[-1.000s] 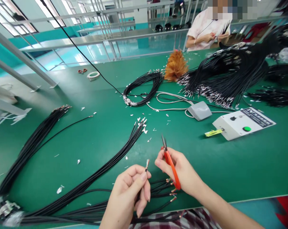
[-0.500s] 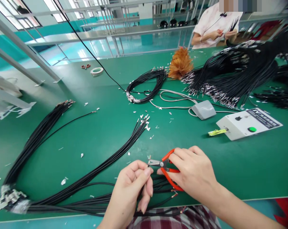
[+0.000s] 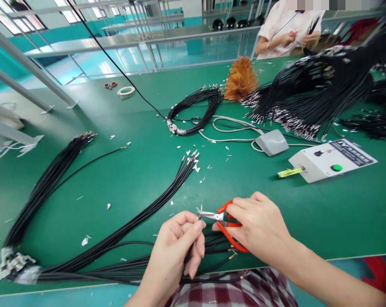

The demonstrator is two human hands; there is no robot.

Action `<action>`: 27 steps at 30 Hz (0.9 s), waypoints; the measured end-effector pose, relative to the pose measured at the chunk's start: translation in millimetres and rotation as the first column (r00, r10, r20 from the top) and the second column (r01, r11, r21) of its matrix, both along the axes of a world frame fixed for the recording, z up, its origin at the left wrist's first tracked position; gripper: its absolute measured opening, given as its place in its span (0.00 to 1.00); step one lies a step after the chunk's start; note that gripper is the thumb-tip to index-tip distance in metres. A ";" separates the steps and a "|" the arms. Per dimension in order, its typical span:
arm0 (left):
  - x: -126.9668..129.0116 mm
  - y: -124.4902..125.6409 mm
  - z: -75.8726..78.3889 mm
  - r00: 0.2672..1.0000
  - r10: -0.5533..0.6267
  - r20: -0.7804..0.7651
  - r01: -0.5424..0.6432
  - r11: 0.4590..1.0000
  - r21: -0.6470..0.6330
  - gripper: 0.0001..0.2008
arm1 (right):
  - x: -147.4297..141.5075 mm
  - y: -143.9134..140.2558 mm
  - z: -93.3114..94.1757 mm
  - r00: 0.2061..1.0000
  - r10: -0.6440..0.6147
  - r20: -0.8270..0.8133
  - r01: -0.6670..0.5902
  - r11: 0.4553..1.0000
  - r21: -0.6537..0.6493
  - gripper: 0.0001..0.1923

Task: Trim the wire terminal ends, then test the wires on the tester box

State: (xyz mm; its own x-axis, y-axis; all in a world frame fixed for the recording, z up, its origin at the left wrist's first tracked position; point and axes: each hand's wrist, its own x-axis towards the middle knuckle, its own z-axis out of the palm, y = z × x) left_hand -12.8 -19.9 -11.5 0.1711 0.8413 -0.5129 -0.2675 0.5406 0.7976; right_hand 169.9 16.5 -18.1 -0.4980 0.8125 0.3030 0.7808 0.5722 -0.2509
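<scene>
The left hand (image 3: 177, 243) and right hand (image 3: 260, 226) meet at the table's (image 3: 340, 221) near edge, snips (image 3: 223, 219) between them. Cable bundles (image 3: 116, 230) lie to their left. Behind to the right sits a control box (image 3: 332, 160), with a pedal (image 3: 272, 142) on its left.

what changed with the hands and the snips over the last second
The right hand swung the red-handled snips from blades-up to level, tips now at the stripped end of the black cable. The left hand kept pinching that cable throughout. The cable bundles on the green table stayed put.
</scene>
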 end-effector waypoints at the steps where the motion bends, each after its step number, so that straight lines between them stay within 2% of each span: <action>1: 0.0 0.0 0.1 1.000 0.000 -0.004 0.000 1.000 -0.001 0.10 | 0.3 0.0 -0.1 1.000 0.003 0.003 -0.003 1.000 0.000 0.21; 10: 0.5 -0.5 1.7 1.000 -0.002 -0.019 0.002 1.000 0.012 0.10 | 2.1 -2.1 0.3 0.997 0.002 0.080 -0.003 1.000 0.016 0.14; 17: 1.0 0.3 1.1 1.000 -0.005 -0.015 0.005 1.000 0.013 0.09 | 3.0 -3.7 3.9 0.995 0.005 0.099 -0.010 0.999 0.043 0.18; 20: 0.9 1.3 0.7 1.000 -0.007 -0.018 0.007 1.000 0.009 0.10 | 3.9 -2.2 4.0 1.000 -0.017 -0.021 0.015 0.997 -0.081 0.22; 23: 0.3 2.1 -0.1 0.999 -0.002 -0.034 0.002 1.000 0.011 0.11 | 6.8 0.3 6.8 0.980 -0.105 -0.169 0.062 0.968 -0.243 0.22; 25: 0.1 2.2 -1.1 0.999 -0.016 -0.035 0.017 1.000 0.018 0.12 | 8.3 1.8 9.2 0.957 -0.175 -0.233 0.086 0.934 -0.348 0.19; 27: 0.6 2.0 -2.2 0.998 -0.033 -0.049 0.034 0.999 0.033 0.14 | 7.3 2.8 10.3 0.905 -0.249 -0.344 0.050 0.866 -0.497 0.15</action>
